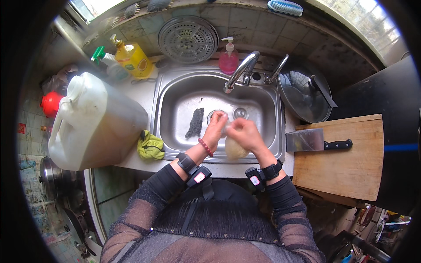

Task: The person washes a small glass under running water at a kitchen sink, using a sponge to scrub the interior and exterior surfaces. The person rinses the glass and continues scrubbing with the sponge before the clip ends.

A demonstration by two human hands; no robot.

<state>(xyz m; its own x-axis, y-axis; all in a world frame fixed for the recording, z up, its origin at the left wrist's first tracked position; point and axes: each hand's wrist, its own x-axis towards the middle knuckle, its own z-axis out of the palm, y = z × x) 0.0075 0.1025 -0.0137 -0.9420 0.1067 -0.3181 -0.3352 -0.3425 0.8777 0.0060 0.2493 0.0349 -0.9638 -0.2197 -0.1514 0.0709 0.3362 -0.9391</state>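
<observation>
Both hands are over the front part of the stainless steel sink. My left hand and my right hand pinch the upper end of a clear bag. The bag's rounded lower part, with pale yellowish contents, hangs below my right hand near the sink's front rim. My right hand is blurred. A dark grey scouring pad lies on the sink floor to the left of my hands. Behind them is a round metal drain strainer; another drain is partly hidden by my left hand. The chrome faucet arches over the sink.
A large plastic jug and a yellow-green cloth are left of the sink. At right, a cleaver lies on a wooden cutting board, with a glass pan lid behind. A pink soap bottle stands behind the sink.
</observation>
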